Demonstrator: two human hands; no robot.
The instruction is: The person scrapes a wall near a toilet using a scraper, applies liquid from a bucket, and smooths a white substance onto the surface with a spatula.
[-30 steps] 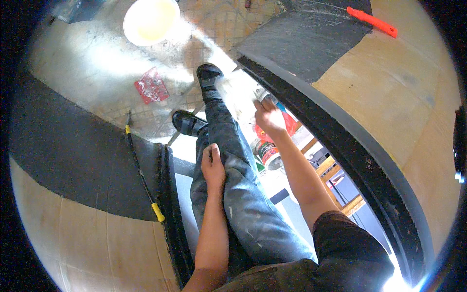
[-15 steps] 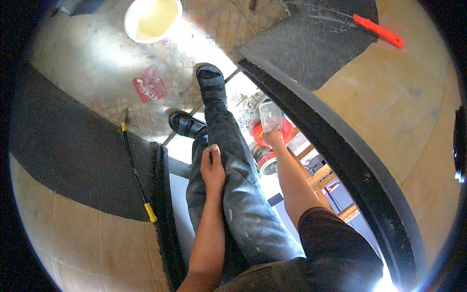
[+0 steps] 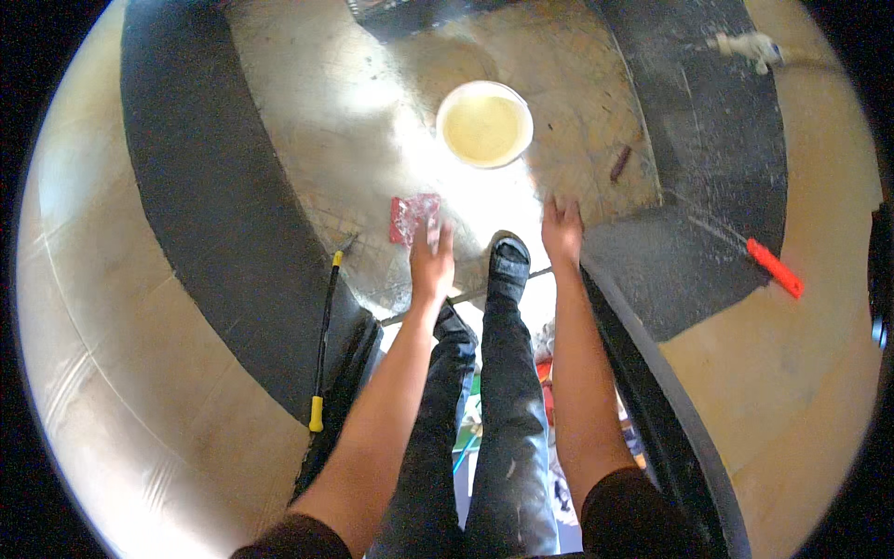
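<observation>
Both of my arms stretch forward over the floor. My left hand [image 3: 431, 265] has its fingers apart and holds nothing; its fingertips overlap the near edge of a red square pad [image 3: 410, 219] with whitish smears. Past my right foot, my right hand [image 3: 562, 233] is slightly blurred, its fingers spread and nothing in them. Beyond the two hands stands a white round bucket [image 3: 484, 126] of pale yellow liquid; neither hand touches it.
A black rod with yellow ends [image 3: 324, 349] lies at left. On the right are a red-handled tool [image 3: 773, 267] and a whitish object [image 3: 750, 47]. A small dark brown stick [image 3: 620, 163] lies right of the bucket. A black raised edge [image 3: 652, 391] runs beside my right arm.
My right hand has come up from beside the ledge, and the clear plastic container it held is out of sight. My left hand has left my leg and reached forward. The view has shifted.
</observation>
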